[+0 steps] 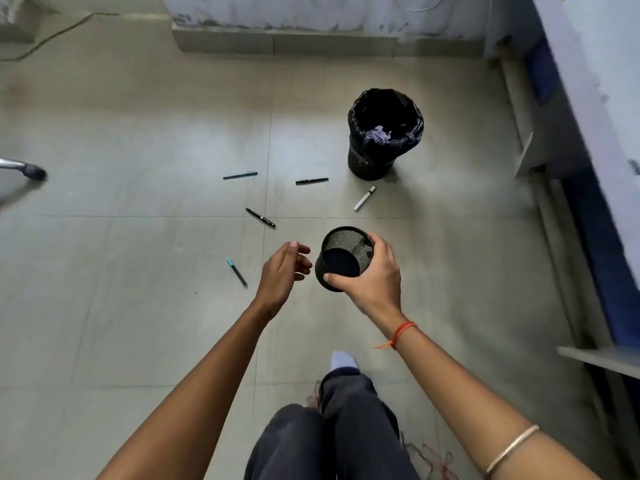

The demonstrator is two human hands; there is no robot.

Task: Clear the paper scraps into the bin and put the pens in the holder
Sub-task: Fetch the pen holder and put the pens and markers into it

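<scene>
Here, two hands above a floor.
Right hand grips the tilted holder; left hand, just beside it, is loosely curled, holding nothing. Pens lie beyond.
</scene>
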